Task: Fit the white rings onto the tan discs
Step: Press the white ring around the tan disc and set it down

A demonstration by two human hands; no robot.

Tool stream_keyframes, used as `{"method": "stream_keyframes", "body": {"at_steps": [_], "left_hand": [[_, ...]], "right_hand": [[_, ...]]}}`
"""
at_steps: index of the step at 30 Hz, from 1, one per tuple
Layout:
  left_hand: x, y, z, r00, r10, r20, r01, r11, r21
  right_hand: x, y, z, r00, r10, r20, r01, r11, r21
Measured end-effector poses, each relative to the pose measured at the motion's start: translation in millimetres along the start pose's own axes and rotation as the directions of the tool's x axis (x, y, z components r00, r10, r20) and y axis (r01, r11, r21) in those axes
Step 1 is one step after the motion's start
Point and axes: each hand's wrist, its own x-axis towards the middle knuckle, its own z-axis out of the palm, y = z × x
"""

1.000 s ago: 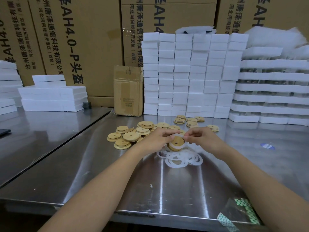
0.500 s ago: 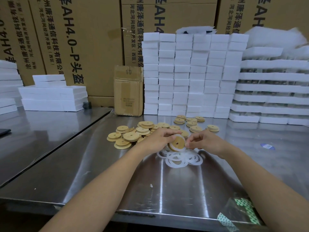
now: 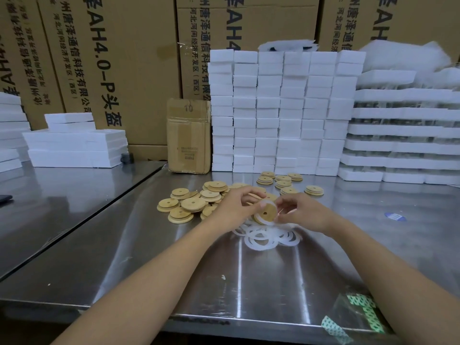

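Note:
Between both hands stands a tan disc point(image 3: 266, 213) with a small centre hole, tilted on edge, a white ring around its rim. My left hand point(image 3: 236, 207) grips the disc from the left. My right hand point(image 3: 302, 213) pinches the ring at the disc's right edge. Under them lies a loose heap of white rings point(image 3: 266, 237) on the steel table point(image 3: 224, 275). Several bare tan discs point(image 3: 189, 204) are piled to the left, and more small stacks of discs point(image 3: 283, 181) sit behind the hands.
A wall of white foam blocks point(image 3: 281, 110) stands at the back, with foam trays point(image 3: 403, 135) to the right and a small cardboard box point(image 3: 189, 135) on the left. A second table point(image 3: 49, 195) with foam slabs adjoins at left. A green-patterned plastic bag point(image 3: 358, 312) lies at the near right edge.
The disc has been turned more upright between my hands, and my right hand has shifted lower along its right edge, working the ring round.

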Motion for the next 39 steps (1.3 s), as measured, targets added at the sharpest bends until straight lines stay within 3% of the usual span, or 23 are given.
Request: {"method": "stream_keyframes", "body": {"at_steps": [4, 16, 29, 35, 39], "left_hand": [[-1.1, 0.2, -0.3, 0.999, -0.033, -0.002, 0.033, 0.999, -0.016], [3.8, -5.0, -5.9, 0.987, -0.065, -0.150, 0.067, 0.998, 0.012], [0.8, 1.3, -22.6, 0.975, -0.219, 0.043, 0.221, 0.975, -0.035], [2.0, 0.2, -21.4, 0.986, -0.156, 0.054, 0.156, 0.988, 0.001], [2.1, 2.1, -28.9, 0.989, -0.091, 0.112, 0.078, 0.990, 0.118]], "right_hand": [[2.9, -8.0, 7.2, 0.998, -0.062, -0.022, 0.064, 0.993, 0.101], [11.5, 1.6, 10.5, 0.990, -0.089, -0.113, 0.088, 0.996, -0.010], [11.1, 4.8, 7.9, 0.995, -0.093, -0.043, 0.098, 0.986, 0.132], [12.1, 7.8, 8.7, 0.994, -0.090, -0.068, 0.098, 0.988, 0.116], [14.4, 8.7, 11.1, 0.992, -0.102, -0.073, 0.111, 0.984, 0.142]]}}
